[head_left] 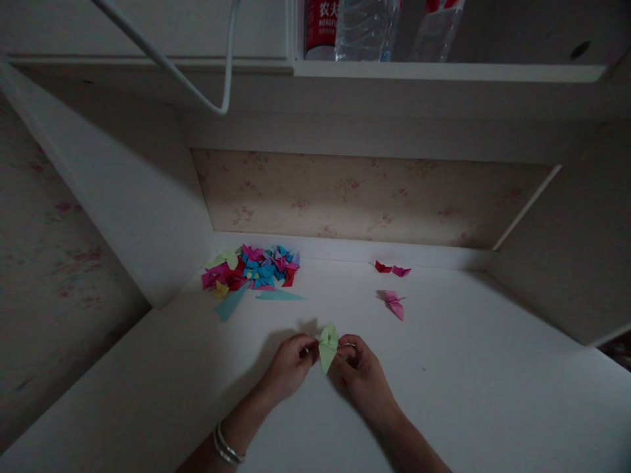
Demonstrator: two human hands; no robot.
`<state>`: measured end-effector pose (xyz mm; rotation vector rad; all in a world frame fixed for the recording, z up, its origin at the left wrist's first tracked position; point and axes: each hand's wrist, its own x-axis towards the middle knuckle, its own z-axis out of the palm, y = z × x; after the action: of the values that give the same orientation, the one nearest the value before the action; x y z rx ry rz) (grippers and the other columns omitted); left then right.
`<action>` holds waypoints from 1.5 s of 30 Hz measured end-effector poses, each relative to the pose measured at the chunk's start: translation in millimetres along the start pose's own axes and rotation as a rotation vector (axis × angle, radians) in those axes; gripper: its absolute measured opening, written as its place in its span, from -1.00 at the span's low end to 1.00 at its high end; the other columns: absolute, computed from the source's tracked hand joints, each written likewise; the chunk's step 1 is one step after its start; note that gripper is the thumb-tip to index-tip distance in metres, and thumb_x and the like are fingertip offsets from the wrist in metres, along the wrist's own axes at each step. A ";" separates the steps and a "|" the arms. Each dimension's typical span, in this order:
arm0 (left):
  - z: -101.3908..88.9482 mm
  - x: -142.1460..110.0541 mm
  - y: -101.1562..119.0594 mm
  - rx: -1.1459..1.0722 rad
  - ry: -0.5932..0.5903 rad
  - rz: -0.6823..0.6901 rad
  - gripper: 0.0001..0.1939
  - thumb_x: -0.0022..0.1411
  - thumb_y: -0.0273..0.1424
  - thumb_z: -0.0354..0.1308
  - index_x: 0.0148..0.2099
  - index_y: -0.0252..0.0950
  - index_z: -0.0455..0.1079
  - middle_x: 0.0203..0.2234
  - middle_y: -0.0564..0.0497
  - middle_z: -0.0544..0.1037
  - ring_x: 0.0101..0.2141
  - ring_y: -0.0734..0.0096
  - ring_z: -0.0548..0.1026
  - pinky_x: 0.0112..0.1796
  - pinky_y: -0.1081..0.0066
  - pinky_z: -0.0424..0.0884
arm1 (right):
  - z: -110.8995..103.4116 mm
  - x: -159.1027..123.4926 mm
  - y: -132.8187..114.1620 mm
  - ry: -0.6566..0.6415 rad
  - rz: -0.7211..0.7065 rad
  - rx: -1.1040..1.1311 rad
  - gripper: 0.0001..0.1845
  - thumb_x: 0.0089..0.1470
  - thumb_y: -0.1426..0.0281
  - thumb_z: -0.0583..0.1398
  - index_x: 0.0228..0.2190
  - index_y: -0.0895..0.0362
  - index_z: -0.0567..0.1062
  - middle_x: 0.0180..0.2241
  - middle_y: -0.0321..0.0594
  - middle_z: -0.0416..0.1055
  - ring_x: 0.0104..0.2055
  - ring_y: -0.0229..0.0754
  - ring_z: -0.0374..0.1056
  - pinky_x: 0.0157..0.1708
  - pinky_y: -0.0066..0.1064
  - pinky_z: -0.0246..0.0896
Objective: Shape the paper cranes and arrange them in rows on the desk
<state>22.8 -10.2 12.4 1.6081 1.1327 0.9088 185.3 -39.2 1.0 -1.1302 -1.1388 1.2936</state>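
A light green paper crane (pixel 328 348) is held between my two hands, just above the white desk. My left hand (pixel 292 362), with bracelets on its wrist, pinches the crane's left end between thumb and fingers. On the other side, my right hand (pixel 362 369) has its fingertips closed on the crane's right end. The crane's wings point away from me and toward me. Beyond my right hand lies a pink paper crane (pixel 394 304), with a red folded paper piece (pixel 383 267) and a magenta one (pixel 401 270) farther back.
A pile of colourful folded paper pieces (pixel 263 268) lies at the back left. Two teal paper pieces (pixel 279 295) lie in front of it. Overhead, a shelf (pixel 444 71) holds plastic bottles (pixel 367 29), and a white cable (pixel 192 92) hangs down. Side panels border the desk (pixel 483 394).
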 end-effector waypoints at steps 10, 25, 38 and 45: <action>0.8 1.5 0.6 -0.056 0.003 -0.052 -0.79 0.11 -0.34 0.07 -0.42 -0.36 0.46 -0.61 0.08 0.40 -0.52 0.45 0.30 -0.48 0.51 0.18 | -0.7 2.0 3.8 0.035 0.006 -0.016 -0.66 -0.06 0.19 0.28 -0.36 0.11 0.30 -0.54 -0.37 0.37 -0.67 -0.40 0.06 -0.69 -0.54 -0.10; -0.1 -0.1 3.5 -0.009 0.011 -0.095 -0.69 0.15 -0.22 0.08 -0.40 -0.36 0.48 -0.65 0.13 0.34 -0.61 0.53 0.20 -0.53 0.52 0.11 | -0.8 3.5 2.0 0.040 0.007 0.022 -0.70 -0.07 0.25 0.28 -0.38 0.12 0.31 -0.58 -0.40 0.33 -0.67 -0.41 0.08 -0.69 -0.54 -0.03; 1.4 0.7 2.3 -0.004 0.014 -0.097 -0.70 0.17 -0.24 0.06 -0.37 -0.38 0.48 -0.64 0.13 0.30 -0.62 0.56 0.16 -0.55 0.53 0.09 | -0.9 4.5 -0.4 0.032 0.000 -0.006 -0.71 -0.07 0.29 0.27 -0.34 0.13 0.32 -0.57 -0.37 0.36 -0.65 -0.39 0.12 -0.68 -0.55 0.02; 0.9 0.9 -0.2 0.000 0.009 -0.101 -0.72 0.17 -0.26 0.05 -0.39 -0.37 0.46 -0.66 0.15 0.25 -0.62 0.56 0.16 -0.56 0.53 0.08 | -1.0 4.1 -0.1 0.042 0.009 -0.010 -0.73 -0.07 0.31 0.26 -0.33 0.13 0.33 -0.56 -0.38 0.36 -0.64 -0.38 0.13 -0.67 -0.54 0.04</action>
<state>23.8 -9.5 12.0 1.5337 1.2089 0.8514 186.2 -35.2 1.0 -1.1661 -1.1116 1.2660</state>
